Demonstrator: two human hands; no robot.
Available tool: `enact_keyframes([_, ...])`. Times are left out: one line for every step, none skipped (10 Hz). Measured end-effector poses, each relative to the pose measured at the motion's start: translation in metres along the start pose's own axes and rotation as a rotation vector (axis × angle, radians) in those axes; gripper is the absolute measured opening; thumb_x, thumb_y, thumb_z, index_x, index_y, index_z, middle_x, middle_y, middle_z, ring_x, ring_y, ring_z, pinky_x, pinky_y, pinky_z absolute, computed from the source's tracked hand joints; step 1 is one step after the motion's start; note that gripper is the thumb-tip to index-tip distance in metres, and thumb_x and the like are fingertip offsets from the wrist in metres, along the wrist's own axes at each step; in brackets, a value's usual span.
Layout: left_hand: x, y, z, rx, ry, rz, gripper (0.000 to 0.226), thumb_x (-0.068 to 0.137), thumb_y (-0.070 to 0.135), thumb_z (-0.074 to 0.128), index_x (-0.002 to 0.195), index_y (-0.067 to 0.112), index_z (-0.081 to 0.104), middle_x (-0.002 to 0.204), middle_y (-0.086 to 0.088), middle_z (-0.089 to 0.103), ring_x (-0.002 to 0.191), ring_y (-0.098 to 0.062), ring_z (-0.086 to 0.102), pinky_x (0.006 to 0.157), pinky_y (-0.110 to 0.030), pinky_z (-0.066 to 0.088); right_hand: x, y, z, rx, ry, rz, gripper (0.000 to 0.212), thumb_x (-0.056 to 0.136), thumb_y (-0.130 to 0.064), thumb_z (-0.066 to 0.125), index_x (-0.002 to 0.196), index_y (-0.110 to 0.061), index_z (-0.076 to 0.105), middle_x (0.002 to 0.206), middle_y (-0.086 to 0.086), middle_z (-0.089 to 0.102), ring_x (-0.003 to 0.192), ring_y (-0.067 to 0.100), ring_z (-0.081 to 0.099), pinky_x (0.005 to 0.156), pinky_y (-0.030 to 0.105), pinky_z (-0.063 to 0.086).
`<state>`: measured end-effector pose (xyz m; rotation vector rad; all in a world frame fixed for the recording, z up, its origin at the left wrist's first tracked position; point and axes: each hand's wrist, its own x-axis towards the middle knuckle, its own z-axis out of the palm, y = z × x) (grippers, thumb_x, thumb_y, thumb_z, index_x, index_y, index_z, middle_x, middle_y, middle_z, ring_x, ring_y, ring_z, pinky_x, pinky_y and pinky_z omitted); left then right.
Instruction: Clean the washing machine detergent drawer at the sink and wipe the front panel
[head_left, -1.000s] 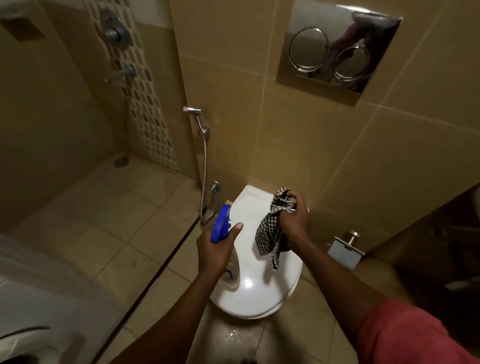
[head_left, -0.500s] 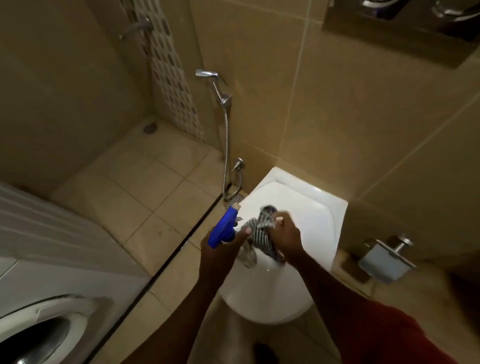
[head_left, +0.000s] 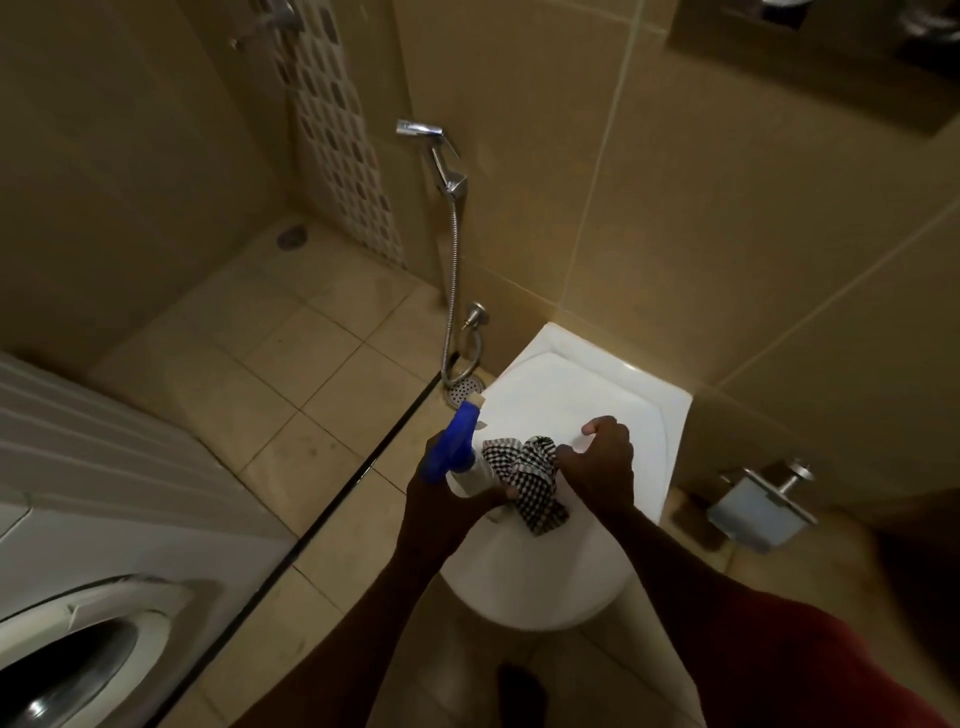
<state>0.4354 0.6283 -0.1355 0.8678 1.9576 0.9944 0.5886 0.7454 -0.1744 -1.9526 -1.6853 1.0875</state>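
My left hand (head_left: 441, 506) grips a spray bottle (head_left: 460, 452) with a blue trigger head and a clear body, held over the left side of a closed white toilet lid (head_left: 587, 395). Beside it, my right hand (head_left: 597, 467) holds a bunched black-and-white checked cloth (head_left: 530, 475), which hangs against the bottle and down onto the lid. The white washing machine (head_left: 104, 519) stands at the lower left, its round door (head_left: 78, 665) partly in view. Its detergent drawer is not visible.
A chrome hand sprayer (head_left: 436, 156) with a hose hangs on the tiled wall left of the toilet. A floor drain (head_left: 464, 389) sits below it. A toilet paper holder (head_left: 763, 504) is on the right wall. A dark strip crosses the tiled floor (head_left: 291, 364).
The view has tilted downward and the washing machine has come into sight. My right hand lowered the cloth from mid-air to beside the spray bottle over the lid.
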Motion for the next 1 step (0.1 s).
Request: enact_keyframes([-0.0049,0.0059,-0.0082,0.008,-0.017,0.054,0.089,0.056,0.026,0.093,0.132,0.025,0.046,0.118,0.015,0.047,0.105,0.0,0.048,0.081,-0.004,0.033,0.0054,-0.0084,-0.0092,0.014,0.061,-0.06,0.039,0.07,-0.015,0.071,0.103,-0.015,0.05,0.106,-0.002,0.046,0.103,0.022,0.047,0.085,0.036,0.042])
